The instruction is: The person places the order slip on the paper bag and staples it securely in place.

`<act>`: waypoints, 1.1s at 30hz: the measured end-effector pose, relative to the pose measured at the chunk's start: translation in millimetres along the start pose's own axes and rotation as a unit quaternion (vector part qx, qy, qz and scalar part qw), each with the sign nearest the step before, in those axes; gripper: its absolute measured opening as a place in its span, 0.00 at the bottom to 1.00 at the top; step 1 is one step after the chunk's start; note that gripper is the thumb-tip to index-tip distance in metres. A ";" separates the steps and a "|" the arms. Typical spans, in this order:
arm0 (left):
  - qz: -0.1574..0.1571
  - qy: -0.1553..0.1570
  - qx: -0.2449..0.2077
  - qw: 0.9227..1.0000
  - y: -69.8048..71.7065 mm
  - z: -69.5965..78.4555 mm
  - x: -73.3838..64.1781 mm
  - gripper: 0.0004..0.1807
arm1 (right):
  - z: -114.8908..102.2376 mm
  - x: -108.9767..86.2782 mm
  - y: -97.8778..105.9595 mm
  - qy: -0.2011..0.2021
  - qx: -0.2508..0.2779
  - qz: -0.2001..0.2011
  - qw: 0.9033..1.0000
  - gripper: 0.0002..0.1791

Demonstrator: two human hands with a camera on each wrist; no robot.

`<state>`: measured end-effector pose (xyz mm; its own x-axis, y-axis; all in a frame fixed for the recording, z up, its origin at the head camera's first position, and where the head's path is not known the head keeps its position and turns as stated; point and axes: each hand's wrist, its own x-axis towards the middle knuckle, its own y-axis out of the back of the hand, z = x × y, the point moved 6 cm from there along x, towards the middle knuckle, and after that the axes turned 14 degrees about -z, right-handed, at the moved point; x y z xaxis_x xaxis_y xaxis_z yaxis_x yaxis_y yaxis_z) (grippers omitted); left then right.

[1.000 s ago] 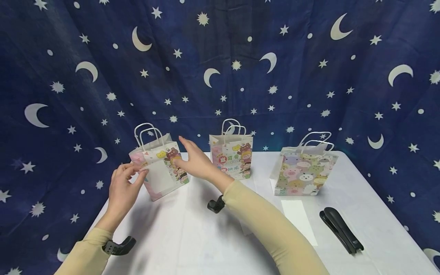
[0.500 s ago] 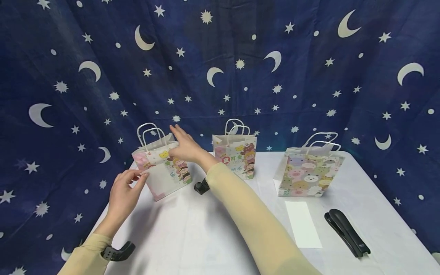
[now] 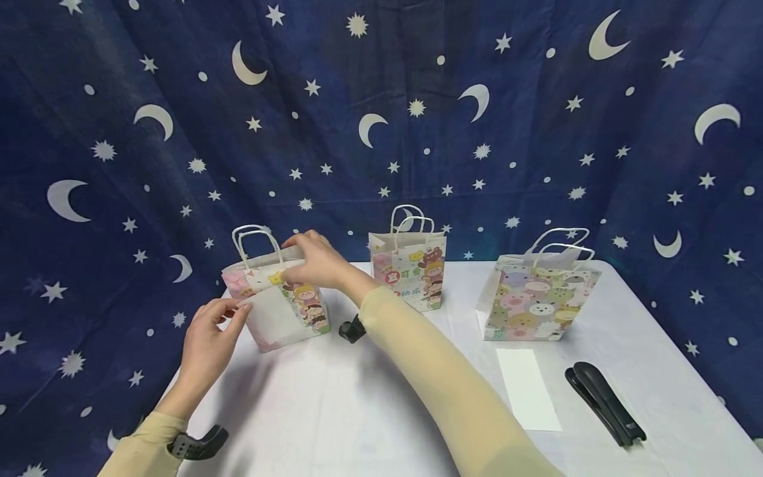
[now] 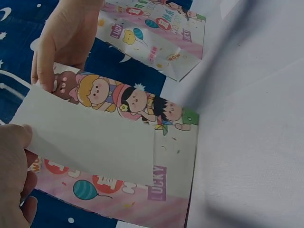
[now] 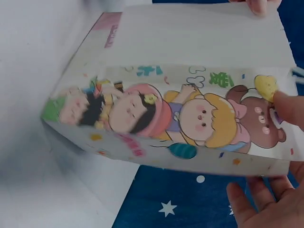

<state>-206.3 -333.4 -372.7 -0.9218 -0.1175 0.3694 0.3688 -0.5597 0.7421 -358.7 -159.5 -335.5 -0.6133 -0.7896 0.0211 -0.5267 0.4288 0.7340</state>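
Observation:
A small paper gift bag [image 3: 310, 308] with cartoon children and white rope handles stands slightly tilted at the left of the table. Against its front lies a blank white paper slip [image 4: 95, 137], covering much of the print. My left hand [image 3: 208, 338] pinches the slip at its upper left edge, thumb on top; whether those fingers also hold the bag's rim I cannot tell. My right hand [image 3: 318, 265] grips the bag's upper right corner. In the right wrist view its thumb [image 5: 289, 107] is on the printed front and its fingers [image 5: 251, 197] lie behind the side.
A matching gift bag [image 3: 411, 275] stands at the back middle, and an animal-print bag [image 3: 533, 301] at the right. In front of that lies another white slip [image 3: 527, 387], with a black stapler [image 3: 605, 404] beside it. A starry blue curtain [image 3: 381, 132] hangs behind the table.
My right hand has moved left and down onto the bag's upper right corner, closing from spread fingers to a grip. The bag has shifted slightly under it. The left hand keeps its pinch.

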 end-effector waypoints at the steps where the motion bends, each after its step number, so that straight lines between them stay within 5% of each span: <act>1: -0.002 -0.001 -0.001 1.000 0.0 0.8 0.7 0.09 | -0.2 -1.8 -0.1 0.002 0.003 -0.002 1.000 0.31; 11: 0.003 -0.009 -0.016 1.000 0.5 13.9 7.3 0.08 | -3.6 -24.8 -0.8 0.042 0.048 -0.026 0.998 0.09; 29: 0.090 -0.081 -0.033 0.992 -3.4 39.6 11.6 0.06 | 6.2 -63.1 3.0 0.038 0.054 -0.021 0.998 0.10; 33: 0.083 -0.085 -0.057 0.991 -6.5 40.2 13.2 0.05 | 8.1 -66.8 3.8 0.040 0.064 -0.023 0.997 0.11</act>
<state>-216.0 -298.4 -350.2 -0.8128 -0.0812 0.5768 0.4883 -0.6350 0.5987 -324.5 -101.5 -339.6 -0.5402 -0.8402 0.0473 -0.6268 0.4392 0.6436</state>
